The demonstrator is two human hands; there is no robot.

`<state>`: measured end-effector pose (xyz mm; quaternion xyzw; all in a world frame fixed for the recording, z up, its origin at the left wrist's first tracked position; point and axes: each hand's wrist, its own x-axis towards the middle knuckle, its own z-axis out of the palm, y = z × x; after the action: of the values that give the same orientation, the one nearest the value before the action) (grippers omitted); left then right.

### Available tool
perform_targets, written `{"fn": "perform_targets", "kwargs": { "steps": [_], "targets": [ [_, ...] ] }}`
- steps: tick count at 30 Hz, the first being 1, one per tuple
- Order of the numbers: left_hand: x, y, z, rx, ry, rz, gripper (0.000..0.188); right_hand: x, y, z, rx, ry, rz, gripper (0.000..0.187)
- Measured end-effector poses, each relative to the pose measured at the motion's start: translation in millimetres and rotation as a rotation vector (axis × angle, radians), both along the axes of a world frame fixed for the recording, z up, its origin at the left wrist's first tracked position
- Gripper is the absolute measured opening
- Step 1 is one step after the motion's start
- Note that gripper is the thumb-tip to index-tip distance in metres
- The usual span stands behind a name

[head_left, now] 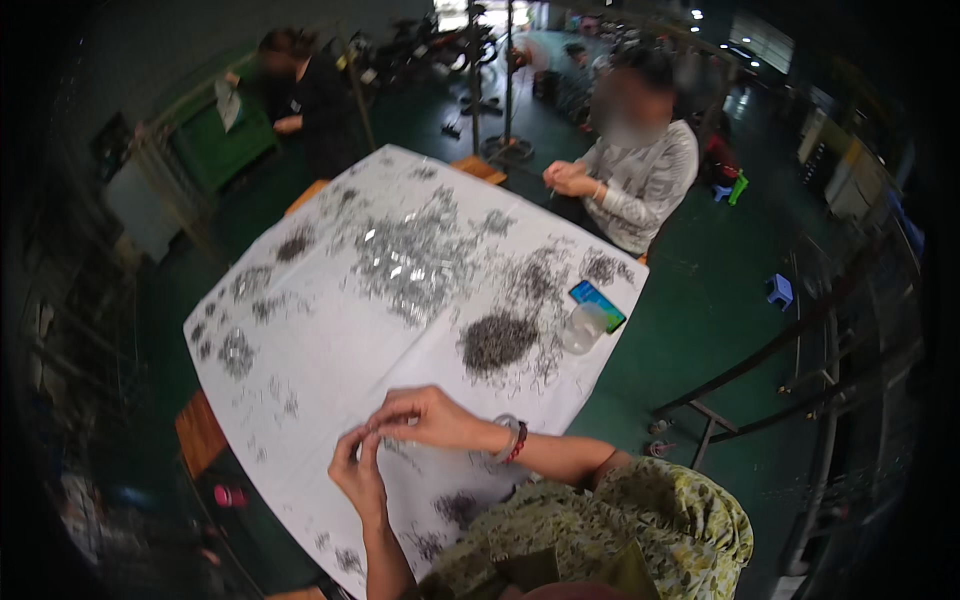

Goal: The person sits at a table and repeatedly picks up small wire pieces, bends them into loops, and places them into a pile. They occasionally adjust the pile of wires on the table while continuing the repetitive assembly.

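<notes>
Over the near part of the white-covered table (310, 330), my left hand (358, 472) and my right hand (430, 416) meet at the fingertips. Both sets of fingers are pinched; whatever lies between them is too small or hidden to name. Below the right hand, a few thin wire-like pieces (402, 455) lie on the cover. A dense heap of small dark wire-like pieces (498, 342) is beyond and right of my hands. Farther off, shiny silvery pieces (405, 270) spread across the table's middle. Small dark clusters (455, 507) sit close to my body.
At the right edge, a phone (590, 296) lies beside a translucent round container (582, 330). A person in a patterned shirt (640, 190) sits at the far right corner, hands together. Another person in dark clothes (325, 110) stands beyond, near a green bin (215, 145).
</notes>
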<state>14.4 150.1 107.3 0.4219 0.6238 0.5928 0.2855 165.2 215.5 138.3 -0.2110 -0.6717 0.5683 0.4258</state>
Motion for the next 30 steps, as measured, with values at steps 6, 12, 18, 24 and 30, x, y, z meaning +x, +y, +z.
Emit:
{"fn": "perform_targets", "kwargs": {
  "steps": [6, 12, 18, 24, 30],
  "targets": [
    [-2, -3, -8, 0.154, 0.081, -0.102, 0.012, -5, -2, -14, -0.032, -0.025, -0.121, 0.014],
    [-5, -6, -17, 0.062, -0.115, -0.244, 0.012, -11, -5, -27, -0.131, -0.009, -0.174, 0.012],
    [-13, -12, -50, 0.086, -0.249, -0.2, 0.029, -10, -3, -29, -0.169, -0.042, -0.205, 0.016],
    [-133, 13, -171, -0.271, 0.403, -0.178, 0.015, -13, 6, -19, -0.165, -0.049, -0.211, 0.02],
    [-188, -12, -265, -0.305, 1.0, -0.533, 0.011, -13, 14, -13, -0.208, -0.038, -0.197, 0.019]
  ]
}}
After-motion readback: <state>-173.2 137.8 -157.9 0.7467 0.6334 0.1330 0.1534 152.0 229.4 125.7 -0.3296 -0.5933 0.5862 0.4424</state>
